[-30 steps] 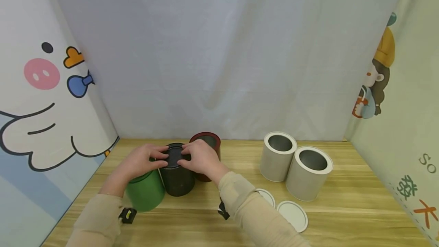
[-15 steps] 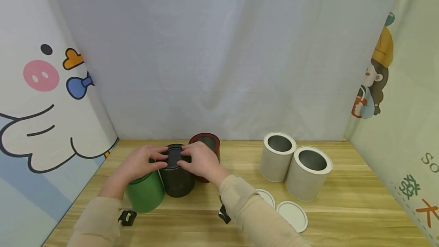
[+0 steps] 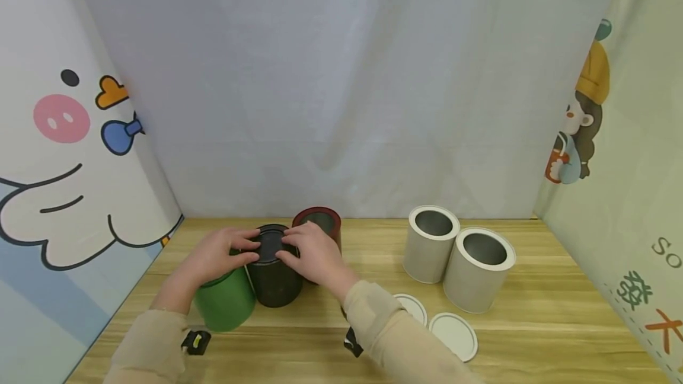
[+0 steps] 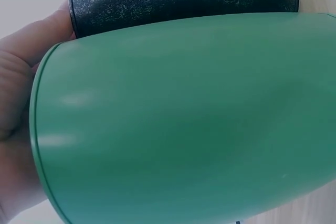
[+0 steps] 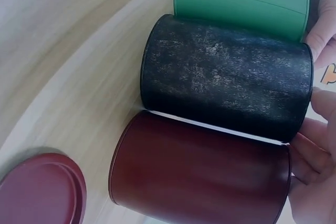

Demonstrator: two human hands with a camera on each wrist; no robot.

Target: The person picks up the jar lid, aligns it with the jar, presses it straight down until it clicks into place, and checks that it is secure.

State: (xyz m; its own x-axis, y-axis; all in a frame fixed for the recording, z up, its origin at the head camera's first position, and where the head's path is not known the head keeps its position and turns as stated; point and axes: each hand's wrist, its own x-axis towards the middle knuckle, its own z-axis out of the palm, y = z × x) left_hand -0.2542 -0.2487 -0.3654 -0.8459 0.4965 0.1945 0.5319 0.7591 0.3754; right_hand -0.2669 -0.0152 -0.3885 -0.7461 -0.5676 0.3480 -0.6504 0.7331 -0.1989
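Observation:
A black canister (image 3: 275,286) stands upright between a green canister (image 3: 226,304) and a dark red one (image 5: 199,166). Its black lid (image 3: 270,243) sits on top. From the left, my left hand (image 3: 220,250) reaches over the green canister, thumb and fingertips resting on the lid. My right hand (image 3: 316,252) touches the lid's opposite side the same way, partly covering the red canister in the head view. A strip of lid shows between the two hands. The green canister's top is mostly hidden under my left hand; the red canister's mouth is uncovered.
Two white canisters (image 3: 429,256) with uncovered mouths stand to the right on the wooden table (image 3: 533,313). Two white lids (image 3: 453,336) lie in front of them, one partly behind my right sleeve. A dark red lid (image 5: 39,190) lies near the red canister.

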